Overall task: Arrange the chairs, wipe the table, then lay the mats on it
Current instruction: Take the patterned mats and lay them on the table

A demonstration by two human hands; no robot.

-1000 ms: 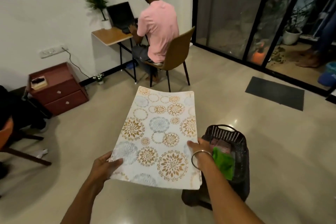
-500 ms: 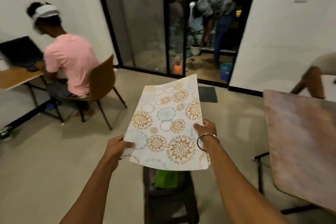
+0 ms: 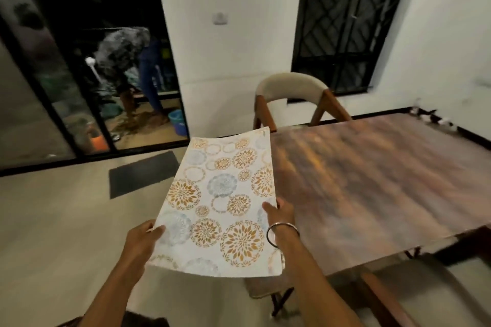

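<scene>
A white mat (image 3: 220,204) printed with gold and blue flower rings is held flat in the air, just left of the wooden table (image 3: 377,188). My left hand (image 3: 142,240) grips its left edge near the front corner. On the mat's right edge, my right hand (image 3: 279,216), with a metal bangle on the wrist, pinches it beside the table's left side. A chair (image 3: 292,87) with a pale curved back and brown legs stands at the table's far end. Part of another chair (image 3: 385,297) shows at the near side.
A dark floor mat (image 3: 143,172) lies on the pale floor in front of glass doors (image 3: 66,103). Outside them a person (image 3: 125,61) bends over. A barred window (image 3: 353,21) fills the back wall.
The view has swung right from the desk and the seated person to the wooden table. The mat, still held in both hands, now hangs beside the table's left edge. The basket has left view.
</scene>
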